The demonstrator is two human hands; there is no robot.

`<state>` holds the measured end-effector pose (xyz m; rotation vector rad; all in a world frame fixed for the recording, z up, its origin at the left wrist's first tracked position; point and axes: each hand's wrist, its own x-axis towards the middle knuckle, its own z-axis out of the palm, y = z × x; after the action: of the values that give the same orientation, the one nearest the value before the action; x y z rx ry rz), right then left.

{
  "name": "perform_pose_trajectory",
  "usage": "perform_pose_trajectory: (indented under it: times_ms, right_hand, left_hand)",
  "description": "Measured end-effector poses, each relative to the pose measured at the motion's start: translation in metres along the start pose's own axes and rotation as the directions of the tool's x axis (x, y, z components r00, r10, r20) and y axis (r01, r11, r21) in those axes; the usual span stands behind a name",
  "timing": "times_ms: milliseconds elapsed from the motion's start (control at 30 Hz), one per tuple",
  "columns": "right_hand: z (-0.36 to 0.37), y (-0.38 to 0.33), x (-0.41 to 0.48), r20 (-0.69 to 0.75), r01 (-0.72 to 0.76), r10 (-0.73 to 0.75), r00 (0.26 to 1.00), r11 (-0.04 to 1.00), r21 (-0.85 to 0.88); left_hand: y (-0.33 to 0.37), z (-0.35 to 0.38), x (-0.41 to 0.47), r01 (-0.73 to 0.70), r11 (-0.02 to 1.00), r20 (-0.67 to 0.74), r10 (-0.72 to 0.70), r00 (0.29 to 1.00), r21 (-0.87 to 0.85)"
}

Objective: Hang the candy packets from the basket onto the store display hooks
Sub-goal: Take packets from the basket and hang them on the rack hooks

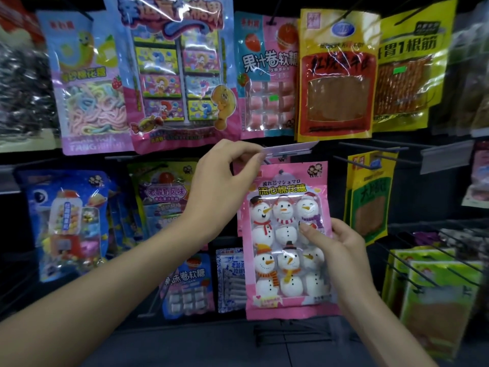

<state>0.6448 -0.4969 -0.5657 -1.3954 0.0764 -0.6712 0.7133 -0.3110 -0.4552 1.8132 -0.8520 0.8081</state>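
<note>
Pinches the clear price flap [288, 149] with the left hand [219, 176]; grips the pink snowman candy packet [280, 234] at its right edge with the right hand [341, 250], thumb in front, just under that flap.

The left hand [219, 181] and the right hand [341, 250] are both showing bare, with slender fingers and smooth knuckles. The left forearm [105, 287] is running bare all the way to the picture's edge, slim and widening toward the elbow. The right forearm [383, 327] is showing bare likewise. The right thumbnail [304, 227] is looking short and rounded, its surface plain.
</note>
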Motion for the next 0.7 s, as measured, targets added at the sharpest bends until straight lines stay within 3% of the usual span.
perform_pose_trajectory:
  times_ms: [133,267,433,567,700]
  right_hand:
    - [0.002,0.003,0.003,-0.004,-0.012,0.012,1.0,1.0,0.001]
    - [0.005,0.008,0.008,-0.003,-0.03,0.03,1.0,1.0,0.003]
    - [0.011,0.017,0.02,-0.034,-0.044,0.044,0.998,0.999,-0.02]
    - [0.013,0.026,0.031,-0.094,-0.029,0.023,0.995,0.998,-0.062]
    - [0.016,0.031,0.043,-0.125,-0.021,0.014,0.992,0.998,-0.06]
  left_hand:
    - [-0.007,0.004,-0.011,0.054,0.999,-0.052,-0.054,0.997,-0.004]
    - [-0.028,0.014,-0.032,0.273,0.957,-0.107,-0.283,0.953,-0.099]
    - [-0.054,0.034,-0.062,0.556,0.79,0.086,-0.554,0.828,-0.258]
    - [-0.078,0.054,-0.074,0.582,0.735,0.148,-0.57,0.808,-0.346]
    - [-0.093,0.067,-0.076,0.572,0.705,0.104,-0.589,0.802,-0.418]
